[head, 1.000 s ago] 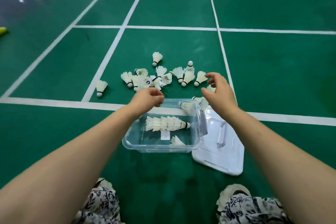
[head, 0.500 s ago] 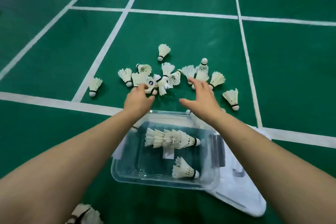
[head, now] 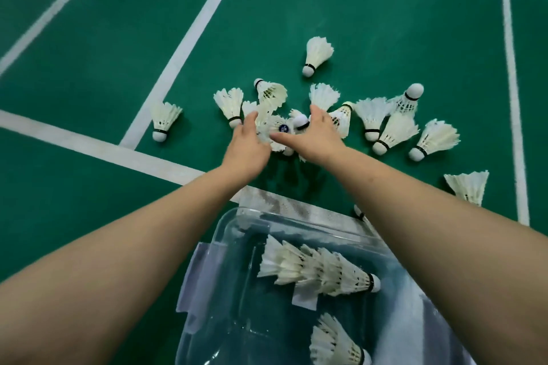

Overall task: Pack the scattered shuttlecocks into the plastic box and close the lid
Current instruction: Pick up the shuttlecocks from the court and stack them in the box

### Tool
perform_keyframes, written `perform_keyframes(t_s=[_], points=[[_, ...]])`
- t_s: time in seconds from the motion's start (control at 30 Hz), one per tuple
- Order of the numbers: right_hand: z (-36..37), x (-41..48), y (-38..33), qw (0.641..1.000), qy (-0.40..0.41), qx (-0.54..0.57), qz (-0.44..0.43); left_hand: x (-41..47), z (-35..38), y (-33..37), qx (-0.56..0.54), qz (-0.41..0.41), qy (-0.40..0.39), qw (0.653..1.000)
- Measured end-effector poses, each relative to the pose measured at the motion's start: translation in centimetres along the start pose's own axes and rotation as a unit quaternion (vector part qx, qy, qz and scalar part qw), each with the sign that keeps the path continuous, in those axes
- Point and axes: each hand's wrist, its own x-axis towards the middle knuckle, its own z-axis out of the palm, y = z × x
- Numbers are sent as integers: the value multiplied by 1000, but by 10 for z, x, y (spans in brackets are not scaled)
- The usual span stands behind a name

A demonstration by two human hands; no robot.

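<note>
Green white-lined court floor (head: pixel 89 38) carries everything. Nearest, the clear plastic box (head: pixel 311 218) holds a nested row of shuttlecocks (head: pixel 320 272). Beyond it, left hand (head: pixel 246 145) and right hand (head: pixel 317 136) curl their fingers (head: pixel 317 115) round a clump of white feather shuttlecocks (head: pixel 271 127). A gentle, even squeeze should spare the feathers.

Single head view, looking steeply down, close over court floor (head: pixel 385 24)
</note>
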Motion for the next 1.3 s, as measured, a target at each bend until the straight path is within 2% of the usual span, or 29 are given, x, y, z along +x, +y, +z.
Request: perform_keyframes(t_s=[0.23, 0.4, 0.53, 0.67, 0.83, 1.0, 1.13, 1.3], points=[[19, 37, -19, 999, 10, -45, -12, 14, -4, -11, -70, -6, -36, 997], [4, 50, -18, 993, -48, -111, -18, 15, -8, -21, -89, -9, -20, 996], [-9, 52, -9, 993, -61, -102, -8, 14, -9, -29, -98, -13, -18, 995], [-9, 46, -1, 996, -17, -89, -17, 9, -9, -33, -96, -14, -11, 995], [-2, 35, 0, 995, -1, -94, -38, 2, -11, -35, -96, -15, 1, 995], [-14, 11, 4, 997, 24, -46, -58, -7, -13, -33, -100, -11, 12, 995], [-37, -19, -2, 995, 60, -12, -77, -27, -6, -13, -127, 35, -18, 991], [-73, -66, -18, 989, 103, 29, -103, -61, -20, 38, -223, 128, -54, 965]])
